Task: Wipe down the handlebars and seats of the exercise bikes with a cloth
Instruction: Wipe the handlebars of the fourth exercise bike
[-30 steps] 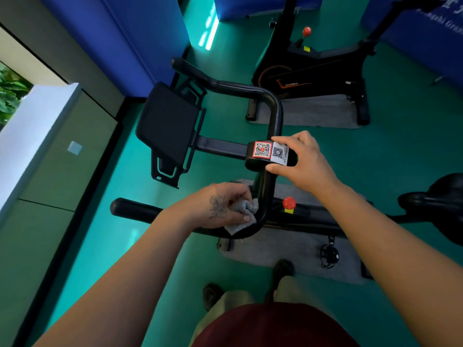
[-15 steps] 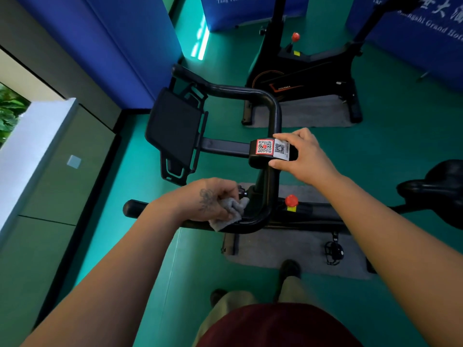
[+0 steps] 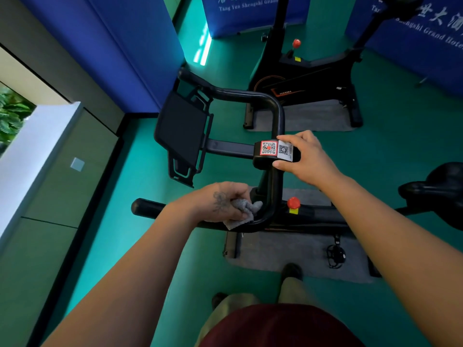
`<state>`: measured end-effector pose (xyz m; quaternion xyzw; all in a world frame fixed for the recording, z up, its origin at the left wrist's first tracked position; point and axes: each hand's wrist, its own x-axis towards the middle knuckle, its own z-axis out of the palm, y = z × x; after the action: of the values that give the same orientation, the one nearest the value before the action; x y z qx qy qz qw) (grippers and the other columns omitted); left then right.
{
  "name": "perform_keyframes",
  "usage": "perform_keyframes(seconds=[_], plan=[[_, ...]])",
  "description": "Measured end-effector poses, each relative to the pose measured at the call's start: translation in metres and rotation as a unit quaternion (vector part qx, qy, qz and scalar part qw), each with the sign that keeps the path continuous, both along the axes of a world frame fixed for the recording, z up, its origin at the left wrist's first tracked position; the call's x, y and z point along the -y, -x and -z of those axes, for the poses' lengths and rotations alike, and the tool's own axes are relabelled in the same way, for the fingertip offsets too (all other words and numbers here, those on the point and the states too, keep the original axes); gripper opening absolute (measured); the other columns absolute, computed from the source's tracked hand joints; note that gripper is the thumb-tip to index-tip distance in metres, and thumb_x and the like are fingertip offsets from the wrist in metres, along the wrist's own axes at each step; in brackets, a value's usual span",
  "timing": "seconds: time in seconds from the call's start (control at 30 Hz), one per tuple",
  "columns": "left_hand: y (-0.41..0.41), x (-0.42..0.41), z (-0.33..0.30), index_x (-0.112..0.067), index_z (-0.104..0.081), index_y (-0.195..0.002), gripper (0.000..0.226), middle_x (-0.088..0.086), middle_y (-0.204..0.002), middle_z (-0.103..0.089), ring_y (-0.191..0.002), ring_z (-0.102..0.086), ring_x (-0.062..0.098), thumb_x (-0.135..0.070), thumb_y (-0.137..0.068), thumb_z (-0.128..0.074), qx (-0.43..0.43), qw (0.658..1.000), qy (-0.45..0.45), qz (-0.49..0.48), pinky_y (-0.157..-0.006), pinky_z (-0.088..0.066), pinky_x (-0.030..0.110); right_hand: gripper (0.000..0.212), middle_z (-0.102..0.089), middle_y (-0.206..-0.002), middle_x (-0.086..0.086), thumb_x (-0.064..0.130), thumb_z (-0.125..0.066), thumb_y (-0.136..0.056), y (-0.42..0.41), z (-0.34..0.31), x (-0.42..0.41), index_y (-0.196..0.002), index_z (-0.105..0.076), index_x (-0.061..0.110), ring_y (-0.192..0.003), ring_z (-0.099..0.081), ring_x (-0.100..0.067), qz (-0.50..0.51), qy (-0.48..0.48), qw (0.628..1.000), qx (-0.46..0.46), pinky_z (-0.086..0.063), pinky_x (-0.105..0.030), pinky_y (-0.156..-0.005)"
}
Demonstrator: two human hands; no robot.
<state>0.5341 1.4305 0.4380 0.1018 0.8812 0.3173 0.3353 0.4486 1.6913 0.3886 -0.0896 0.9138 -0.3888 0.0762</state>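
My left hand (image 3: pixel 220 201) grips a grey cloth (image 3: pixel 241 211) against the near handlebar (image 3: pixel 273 186); my right hand (image 3: pixel 305 156) clasps the centre block (image 3: pixel 273 152) just beyond. Wrapping the cloth fully round the bend should clean it best.

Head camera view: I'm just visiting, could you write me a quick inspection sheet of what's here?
Surface: green floor, grey mat under the near bike.
Job's things: black handlebar; grey cloth pressed on its near bar; seat at right edge.
Clutter: nothing seen.
Hands: left hand grips the cloth; right hand holds the QR-stickered centre block.
Cables: nothing seen.
Surroundings: second bike, blue banners, tablet holder, red knob.
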Motion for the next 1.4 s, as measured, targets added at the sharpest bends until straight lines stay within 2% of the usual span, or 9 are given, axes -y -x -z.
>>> perform_keyframes(seconds=[0.17, 0.33, 0.63, 0.8, 0.87, 1.0, 1.23, 1.33, 1.4], plan=[[-0.001, 0.027, -0.009, -0.038, -0.066, -0.09, 0.029, -0.009, -0.093, -0.074, -0.081, -0.067, 0.009, -0.017, -0.085, -0.085, -0.003, 1.0, 0.027, -0.009, -0.077, -0.059, 0.035, 0.072, -0.042, -0.128, 0.007, 0.037, -0.084, -0.087, 0.0, 0.002, 0.001, -0.151, -0.051, 0.036, -0.129, -0.038, -0.013, 0.003, 0.01, 1.0, 0.005, -0.038, -0.036, -0.106], [-0.005, 0.028, -0.01, -0.038, -0.069, -0.098, 0.026, -0.009, -0.101, -0.076, -0.095, -0.073, 0.017, -0.023, -0.087, -0.087, -0.003, 1.0, -0.01, -0.005, -0.088, -0.063, 0.045, 0.073, -0.04, -0.127, 0.007, 0.036, -0.084, -0.087, -0.001, 0.003, 0.002, -0.152, -0.051, 0.035, -0.129, -0.037, -0.013, 0.009, 0.011, 1.0, 0.004, -0.037, -0.035, -0.107], [-0.014, 0.035, -0.019, -0.038, -0.071, -0.1, 0.02, -0.011, -0.094, -0.074, -0.076, -0.068, -0.001, -0.029, -0.089, -0.085, -0.036, 0.999, 0.016, -0.006, -0.071, -0.061, 0.024, 0.071, -0.04, -0.129, 0.008, 0.035, -0.083, -0.089, -0.003, 0.002, 0.003, -0.152, -0.05, 0.037, -0.126, -0.034, -0.008, 0.012, 0.01, 1.0, 0.007, -0.036, -0.036, -0.104], [-0.022, 0.056, -0.028, -0.037, -0.071, -0.106, 0.019, -0.008, -0.087, -0.074, -0.063, -0.063, -0.003, -0.032, -0.091, -0.082, -0.067, 0.996, 0.052, -0.007, -0.058, -0.047, 0.011, 0.071, -0.04, -0.129, 0.009, 0.032, -0.082, -0.09, -0.004, 0.004, 0.004, -0.153, -0.049, 0.036, -0.132, -0.036, -0.013, 0.016, 0.022, 1.0, 0.012, -0.036, -0.038, -0.109], [-0.024, 0.058, -0.027, -0.038, -0.071, -0.108, 0.019, -0.009, -0.085, -0.073, -0.065, -0.064, -0.001, -0.034, -0.092, -0.08, -0.084, 0.995, 0.057, 0.001, -0.059, -0.047, 0.011, 0.071, -0.04, -0.13, 0.009, 0.031, -0.081, -0.091, -0.006, 0.005, 0.005, -0.154, -0.048, 0.035, -0.135, -0.036, -0.015, 0.019, 0.026, 0.999, 0.012, -0.035, -0.038, -0.111], [-0.019, 0.05, -0.021, -0.039, -0.072, -0.109, 0.017, -0.009, -0.089, -0.074, -0.073, -0.069, 0.006, -0.035, -0.093, -0.077, -0.087, 0.994, 0.055, 0.02, -0.069, -0.06, 0.028, 0.072, -0.041, -0.136, 0.006, 0.033, -0.078, -0.094, -0.011, 0.005, 0.007, -0.157, -0.045, 0.034, -0.138, -0.035, -0.018, 0.023, 0.019, 1.0, 0.007, -0.035, -0.039, -0.113], [-0.023, 0.054, -0.022, -0.04, -0.071, -0.104, 0.012, -0.018, -0.077, -0.07, -0.066, -0.065, 0.0, -0.038, -0.093, -0.075, -0.082, 0.995, 0.053, 0.018, -0.06, -0.049, 0.017, 0.07, -0.036, -0.133, 0.014, 0.034, -0.076, -0.095, -0.015, 0.005, 0.01, -0.157, -0.044, 0.036, -0.136, -0.032, -0.01, 0.036, 0.023, 0.999, 0.007, -0.031, -0.033, -0.109], [-0.025, 0.062, -0.026, -0.043, -0.07, -0.103, 0.017, -0.027, -0.079, -0.068, -0.068, -0.067, 0.002, -0.04, -0.088, -0.077, -0.088, 0.993, 0.08, 0.016, -0.068, -0.058, 0.028, 0.07, -0.038, -0.136, 0.013, 0.035, -0.074, -0.096, -0.016, 0.005, 0.009, -0.158, -0.042, 0.037, -0.134, -0.032, -0.007, 0.033, 0.017, 0.999, 0.007, -0.031, -0.033, -0.107], [-0.027, 0.067, -0.03, -0.043, -0.069, -0.106, 0.019, -0.022, -0.08, -0.068, -0.072, -0.066, 0.004, -0.044, -0.089, -0.076, -0.102, 0.989, 0.102, 0.027, -0.072, -0.059, 0.033, 0.069, -0.042, -0.143, 0.01, 0.035, -0.074, -0.097, -0.02, 0.006, 0.01, -0.159, -0.042, 0.035, -0.135, -0.035, -0.007, 0.039, 0.021, 0.999, -0.001, -0.031, -0.032, -0.107]])
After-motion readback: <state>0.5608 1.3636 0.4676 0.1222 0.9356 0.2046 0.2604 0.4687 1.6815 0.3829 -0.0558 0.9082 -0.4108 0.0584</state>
